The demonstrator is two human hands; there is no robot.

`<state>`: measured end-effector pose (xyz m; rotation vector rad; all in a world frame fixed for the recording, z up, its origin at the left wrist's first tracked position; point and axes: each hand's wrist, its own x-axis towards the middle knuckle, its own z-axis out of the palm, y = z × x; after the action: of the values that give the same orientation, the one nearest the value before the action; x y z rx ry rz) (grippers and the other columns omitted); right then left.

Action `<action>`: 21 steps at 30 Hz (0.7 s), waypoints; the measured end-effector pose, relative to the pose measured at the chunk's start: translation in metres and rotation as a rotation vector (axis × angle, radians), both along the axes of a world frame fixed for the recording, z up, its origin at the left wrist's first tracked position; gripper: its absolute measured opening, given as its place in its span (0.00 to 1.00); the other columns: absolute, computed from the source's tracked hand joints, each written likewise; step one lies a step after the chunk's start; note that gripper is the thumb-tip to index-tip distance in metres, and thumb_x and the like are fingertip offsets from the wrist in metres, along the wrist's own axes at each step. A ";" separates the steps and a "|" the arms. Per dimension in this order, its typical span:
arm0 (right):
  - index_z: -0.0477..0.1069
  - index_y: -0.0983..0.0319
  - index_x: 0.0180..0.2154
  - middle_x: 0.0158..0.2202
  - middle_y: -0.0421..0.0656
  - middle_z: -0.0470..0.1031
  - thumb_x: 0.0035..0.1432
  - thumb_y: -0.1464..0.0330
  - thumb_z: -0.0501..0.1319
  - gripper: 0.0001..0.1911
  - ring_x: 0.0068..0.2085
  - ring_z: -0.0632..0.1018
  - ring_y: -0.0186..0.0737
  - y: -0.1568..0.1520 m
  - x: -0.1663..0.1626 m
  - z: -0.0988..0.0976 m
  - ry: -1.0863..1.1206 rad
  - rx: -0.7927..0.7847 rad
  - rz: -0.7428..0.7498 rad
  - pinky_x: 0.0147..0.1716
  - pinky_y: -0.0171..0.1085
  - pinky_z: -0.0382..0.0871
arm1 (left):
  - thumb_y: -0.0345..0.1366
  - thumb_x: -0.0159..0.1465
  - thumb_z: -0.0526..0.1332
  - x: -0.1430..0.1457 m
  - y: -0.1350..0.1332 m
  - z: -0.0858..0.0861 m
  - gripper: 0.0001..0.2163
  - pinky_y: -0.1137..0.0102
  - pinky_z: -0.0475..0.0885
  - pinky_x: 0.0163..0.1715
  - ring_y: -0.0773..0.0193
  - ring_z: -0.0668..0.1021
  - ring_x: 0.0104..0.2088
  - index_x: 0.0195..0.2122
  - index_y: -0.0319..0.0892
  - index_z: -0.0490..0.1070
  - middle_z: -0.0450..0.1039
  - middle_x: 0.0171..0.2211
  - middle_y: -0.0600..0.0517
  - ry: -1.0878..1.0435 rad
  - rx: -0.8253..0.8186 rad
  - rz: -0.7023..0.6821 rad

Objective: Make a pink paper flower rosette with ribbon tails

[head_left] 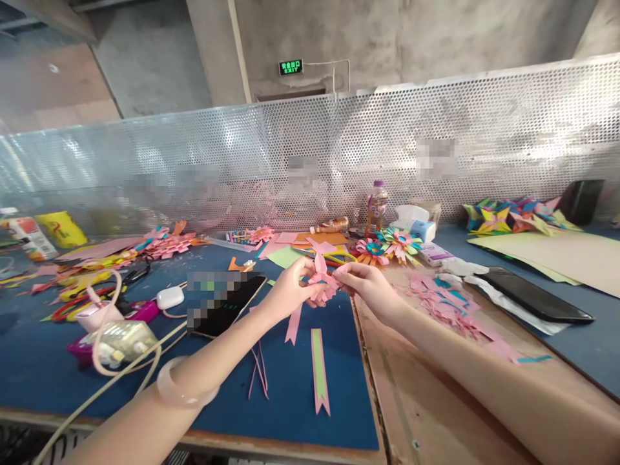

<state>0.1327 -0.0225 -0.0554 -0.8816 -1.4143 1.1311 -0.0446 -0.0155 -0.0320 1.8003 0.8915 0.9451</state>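
Observation:
A pink paper flower (320,284) is held up over the blue table, with layered folded petals. My left hand (293,284) grips it from the left, thumb and fingers closed on its edge. On the other side my right hand (362,281) pinches the flower's right edge between thumb and fingertips. Below the flower hangs or lies a pink paper strip (293,324) with a notched end; whether it is attached I cannot tell. A green and pink paper ribbon (318,368) with a forked tip lies nearer me. Thin pink strings (260,371) lie left of it.
A tablet (227,303), a cable with a white charger (170,297) and a pink cup (99,316) are at left. Pink paper scraps (450,303) and a black phone (533,294) lie right. Finished paper flowers (400,240), a bottle (376,208) and a perforated metal screen (310,161) stand behind.

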 end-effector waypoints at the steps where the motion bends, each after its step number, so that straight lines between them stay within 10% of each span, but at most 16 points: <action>1: 0.69 0.63 0.27 0.24 0.39 0.69 0.49 0.59 0.61 0.13 0.25 0.66 0.31 0.000 0.000 0.000 -0.002 0.003 0.003 0.24 0.32 0.56 | 0.33 0.55 0.61 0.000 0.000 0.000 0.10 0.68 0.75 0.23 0.66 0.77 0.23 0.34 0.42 0.58 0.69 0.30 0.55 -0.002 -0.003 -0.001; 21: 0.70 0.62 0.32 0.29 0.41 0.71 0.53 0.53 0.55 0.18 0.25 0.67 0.33 0.001 0.000 0.001 0.003 -0.041 -0.079 0.24 0.34 0.60 | 0.37 0.54 0.62 0.002 0.000 0.003 0.12 0.71 0.71 0.20 0.66 0.76 0.20 0.34 0.43 0.58 0.72 0.27 0.54 0.036 -0.014 0.039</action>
<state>0.1327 -0.0216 -0.0547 -0.9567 -1.3464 1.1048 -0.0431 -0.0151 -0.0293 1.7990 0.9566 0.9314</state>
